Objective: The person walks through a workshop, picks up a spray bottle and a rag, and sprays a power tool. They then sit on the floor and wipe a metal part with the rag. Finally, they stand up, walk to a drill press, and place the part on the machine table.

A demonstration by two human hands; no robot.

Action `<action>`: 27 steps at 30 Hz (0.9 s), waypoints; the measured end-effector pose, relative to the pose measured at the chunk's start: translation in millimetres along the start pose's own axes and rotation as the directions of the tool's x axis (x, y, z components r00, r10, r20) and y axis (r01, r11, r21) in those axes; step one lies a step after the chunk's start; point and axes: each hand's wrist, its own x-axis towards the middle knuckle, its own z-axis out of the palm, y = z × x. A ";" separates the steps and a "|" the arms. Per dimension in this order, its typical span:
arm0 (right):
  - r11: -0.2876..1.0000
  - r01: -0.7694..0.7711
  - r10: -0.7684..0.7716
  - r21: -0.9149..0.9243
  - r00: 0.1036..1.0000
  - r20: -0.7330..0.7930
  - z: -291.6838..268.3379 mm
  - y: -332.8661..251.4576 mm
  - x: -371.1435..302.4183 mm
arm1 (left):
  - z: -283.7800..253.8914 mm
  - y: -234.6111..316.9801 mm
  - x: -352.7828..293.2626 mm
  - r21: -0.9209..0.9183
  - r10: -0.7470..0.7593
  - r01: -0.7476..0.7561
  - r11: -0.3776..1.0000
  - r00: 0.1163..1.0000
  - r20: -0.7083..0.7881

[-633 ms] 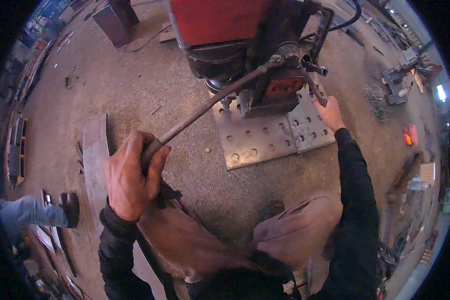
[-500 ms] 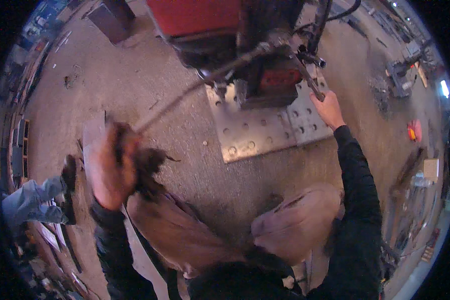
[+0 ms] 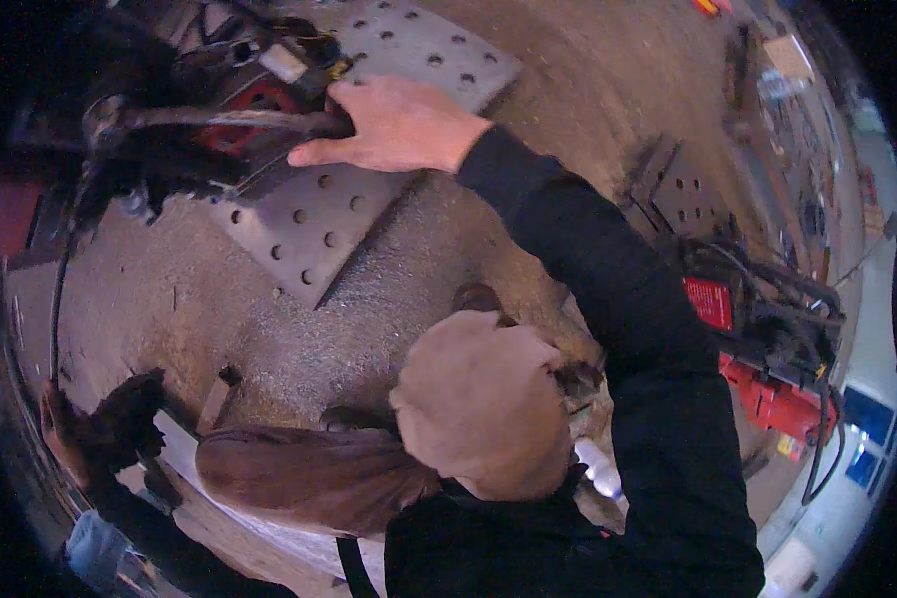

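Note:
My right hand (image 3: 394, 130) is closed around the end of a thick bar handle (image 3: 229, 118), its thumb stretched along the near side. The handle runs left to a joint on a dark machine with a red part (image 3: 254, 110). From that joint a long thin rod (image 3: 62, 269) comes down toward my left hand (image 3: 62, 434), whose fingers are wrapped round its lower end at the far left. A dark, ragged cloth-like thing (image 3: 125, 414) hangs beside that hand; whether the hand holds it too I cannot tell. Beneath the machine lies a metal plate with round holes (image 3: 309, 229).
My bent knees (image 3: 483, 399) are below the plate. To the right stands a red machine with black hoses (image 3: 777, 399), near a holed metal bracket (image 3: 683, 194). A white bottle (image 3: 600, 468) is by my side. Another person's blue trouser leg (image 3: 95, 553) shows at lower left.
The view has swung right, so the machine and plate now appear at upper left. Both hands stay on the handle and rod; my right hand's grip looks looser, thumb extended.

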 end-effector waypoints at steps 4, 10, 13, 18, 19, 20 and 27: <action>0.964 -0.141 0.176 0.225 0.974 -0.143 -57.3 6.8 -98.2 | -11.3 42.8 7.7 -0.267 -0.520 0.520 0.811 0.851 0.075; 0.242 -0.898 0.948 0.367 0.300 0.109 -57.7 -21.6 -421.8 | -1.0 84.1 21.8 -0.276 -0.596 0.605 0.747 0.793 0.127; -0.120 -0.971 0.989 0.209 -0.098 0.115 -14.2 -83.5 -569.1 | -8.1 94.9 22.3 -0.247 -0.618 0.630 0.736 0.774 0.134; 0.025 -0.992 0.984 -0.126 0.003 0.176 -4.7 -164.8 -692.2 | -0.5 125.3 33.8 -0.261 -0.627 0.655 0.709 0.755 0.194; 0.125 -0.983 0.977 -0.137 0.098 0.189 -10.4 -172.0 -680.7 | 0.2 128.3 38.6 -0.276 -0.623 0.652 0.706 0.758 0.196; 0.147 -0.989 0.956 -0.032 0.133 0.262 -5.4 -169.2 -677.8 | -4.2 126.9 39.0 -0.282 -0.624 0.660 0.697 0.751 0.214; 0.290 -0.955 0.844 0.057 0.283 0.455 18.4 -104.3 -668.6 | 0.4 123.7 29.9 -0.428 -0.667 0.681 0.594 0.715 0.210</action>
